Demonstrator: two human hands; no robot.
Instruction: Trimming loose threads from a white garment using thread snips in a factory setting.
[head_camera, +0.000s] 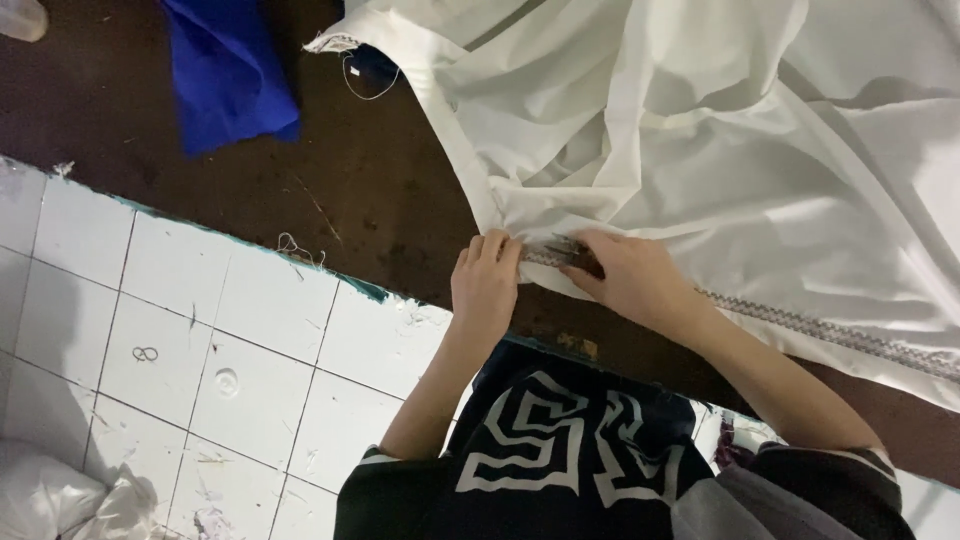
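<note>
We are pinching the hem of the white fabric (700, 130) with our left hand (487, 280); our right hand (630, 275) is gripping small snips (568, 250) at its patterned trim (820, 330); it is lying on the dark table (350, 180).

Dim indoor light, soft shadows, slight blur

1. I saw a dark navy shirt (560, 450) with a bold white angular print across the chest.
2. Its short sleeves (850, 462) ended in thin white stripes.
3. My forearms and hands were bare.
</note>
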